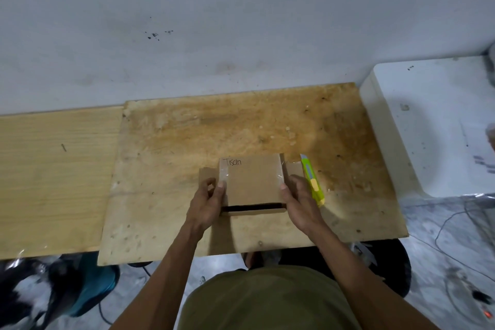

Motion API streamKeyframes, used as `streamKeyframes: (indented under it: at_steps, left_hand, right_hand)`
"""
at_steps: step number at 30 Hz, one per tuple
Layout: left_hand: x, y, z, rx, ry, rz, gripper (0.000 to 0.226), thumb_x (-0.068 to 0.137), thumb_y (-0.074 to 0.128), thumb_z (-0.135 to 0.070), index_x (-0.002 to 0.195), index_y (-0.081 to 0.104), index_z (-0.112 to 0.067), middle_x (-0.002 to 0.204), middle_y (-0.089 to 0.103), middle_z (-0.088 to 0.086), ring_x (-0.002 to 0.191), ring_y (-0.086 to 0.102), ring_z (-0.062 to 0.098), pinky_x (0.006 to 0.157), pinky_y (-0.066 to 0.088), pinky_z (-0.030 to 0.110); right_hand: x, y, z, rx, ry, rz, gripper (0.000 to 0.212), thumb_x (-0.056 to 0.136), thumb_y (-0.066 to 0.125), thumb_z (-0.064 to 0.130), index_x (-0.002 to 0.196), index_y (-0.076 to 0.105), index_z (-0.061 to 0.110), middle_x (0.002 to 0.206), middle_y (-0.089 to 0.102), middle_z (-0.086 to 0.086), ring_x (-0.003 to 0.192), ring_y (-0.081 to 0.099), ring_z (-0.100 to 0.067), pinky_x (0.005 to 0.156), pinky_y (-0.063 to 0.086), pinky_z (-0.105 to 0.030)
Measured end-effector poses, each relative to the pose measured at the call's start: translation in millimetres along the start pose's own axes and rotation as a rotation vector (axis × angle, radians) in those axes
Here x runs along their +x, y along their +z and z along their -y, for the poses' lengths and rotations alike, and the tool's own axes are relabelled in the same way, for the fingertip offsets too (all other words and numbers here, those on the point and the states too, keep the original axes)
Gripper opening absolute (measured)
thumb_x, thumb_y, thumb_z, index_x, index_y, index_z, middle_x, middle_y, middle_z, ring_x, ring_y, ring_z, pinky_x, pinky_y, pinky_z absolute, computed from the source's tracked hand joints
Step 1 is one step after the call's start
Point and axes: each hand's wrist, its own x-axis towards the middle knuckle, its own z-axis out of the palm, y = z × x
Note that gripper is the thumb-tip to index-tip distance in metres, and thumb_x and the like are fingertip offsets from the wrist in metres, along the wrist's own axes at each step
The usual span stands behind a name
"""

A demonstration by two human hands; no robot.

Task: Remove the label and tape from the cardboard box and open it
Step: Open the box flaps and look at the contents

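Observation:
A small brown cardboard box (253, 182) lies on the stained plywood board (187, 142). Handwriting runs along its far left corner, and strips of clear tape (222, 173) cling to its left and right edges. The lid is raised a little at the near side, showing a dark gap. Side flaps stick out left and right. My left hand (207, 202) grips the box's left edge, thumb on the tape. My right hand (298, 199) holds the right edge, thumb on top.
A yellow-green utility knife (312, 181) lies just right of the box, blade pointing away. A white container (434, 126) stands at the right. A pale wood panel (53, 177) lies at the left. Cables trail on the marble floor (442, 222) to the right.

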Motion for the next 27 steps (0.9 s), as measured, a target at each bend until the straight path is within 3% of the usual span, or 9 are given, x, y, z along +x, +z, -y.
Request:
streamKeyframes:
  at_steps: [2,6,10,12,17,20,22,25,27]
  left_hand:
    - [-2,-1,-5,-0.107,0.015,-0.040,0.049,0.093,0.055,-0.049,0.132,0.046,-0.022,0.118,0.065,0.003,0.097,0.063,0.017,0.090,0.052,0.041]
    - [-11,-7,-15,-0.115,0.098,-0.083,0.053,0.088,0.055,-0.063,0.128,0.049,-0.029,0.116,0.063,-0.002,0.104,0.062,0.019,0.091,0.053,0.042]
    - [-13,-8,-40,-0.121,0.224,-0.206,0.046,0.094,0.048,-0.056,0.125,0.059,-0.025,0.110,0.064,-0.008,0.102,0.059,0.011,0.081,0.045,0.019]
    - [-6,-9,-54,-0.113,0.278,-0.247,0.040,0.096,0.048,-0.050,0.123,0.062,-0.024,0.104,0.065,-0.011,0.099,0.059,0.008,0.075,0.042,0.013]
    - [26,-14,-65,-0.052,0.335,-0.375,0.044,0.097,0.047,-0.051,0.113,0.069,-0.016,0.100,0.074,0.003,0.094,0.068,0.022,0.079,0.055,0.037]
    - [43,-16,-76,-0.006,0.335,-0.435,0.044,0.098,0.047,-0.049,0.103,0.073,-0.014,0.089,0.074,0.005,0.081,0.068,0.026,0.072,0.057,0.045]
    - [51,-17,-85,0.013,0.330,-0.462,0.046,0.097,0.048,-0.050,0.099,0.073,-0.013,0.083,0.072,0.002,0.077,0.067,0.023,0.070,0.057,0.046]
    - [62,-15,-97,0.004,0.299,-0.497,0.042,0.096,0.053,-0.046,0.100,0.073,-0.009,0.081,0.068,0.001,0.077,0.066,0.025,0.067,0.056,0.040]
    - [71,-11,-103,0.047,0.305,-0.516,0.036,0.095,0.058,-0.038,0.113,0.067,-0.009,0.093,0.066,0.002,0.087,0.066,0.025,0.069,0.053,0.034]
  right_hand:
    - [-4,-4,4,0.094,0.001,-0.001,0.051,0.093,0.056,0.048,0.138,0.041,0.030,0.130,0.052,0.009,0.109,0.055,-0.006,0.081,0.044,-0.019]
    - [-9,-17,12,0.125,-0.060,0.016,0.071,0.074,0.074,0.057,0.136,0.043,0.040,0.115,0.059,0.011,0.108,0.056,0.002,0.086,0.049,-0.025]
    - [0,-29,37,-0.019,-0.241,-0.061,0.052,0.083,0.070,0.045,0.131,0.055,0.029,0.096,0.064,0.012,0.095,0.060,0.005,0.076,0.042,-0.010]
    - [11,-35,57,-0.132,-0.287,-0.120,0.042,0.090,0.064,0.040,0.127,0.060,0.022,0.091,0.064,0.018,0.083,0.056,0.006,0.067,0.037,-0.009]
    - [52,-41,75,-0.284,-0.398,-0.271,0.029,0.097,0.055,0.037,0.112,0.070,0.018,0.101,0.070,0.000,0.092,0.060,-0.014,0.073,0.038,-0.024]
    - [71,-43,80,-0.264,-0.400,-0.344,0.022,0.097,0.056,0.028,0.101,0.072,0.015,0.094,0.071,-0.001,0.088,0.063,-0.018,0.068,0.037,-0.013]
    - [82,-44,85,-0.263,-0.386,-0.359,0.022,0.097,0.055,0.029,0.097,0.071,0.014,0.082,0.066,0.004,0.080,0.063,-0.017,0.060,0.033,-0.008]
    - [98,-42,95,-0.252,-0.341,-0.369,0.023,0.098,0.053,0.035,0.099,0.066,0.017,0.083,0.065,0.006,0.078,0.061,-0.015,0.060,0.038,-0.025]
    - [108,-40,98,-0.252,-0.370,-0.394,0.025,0.098,0.051,0.037,0.109,0.059,0.017,0.090,0.069,0.002,0.079,0.062,-0.016,0.062,0.043,-0.028]
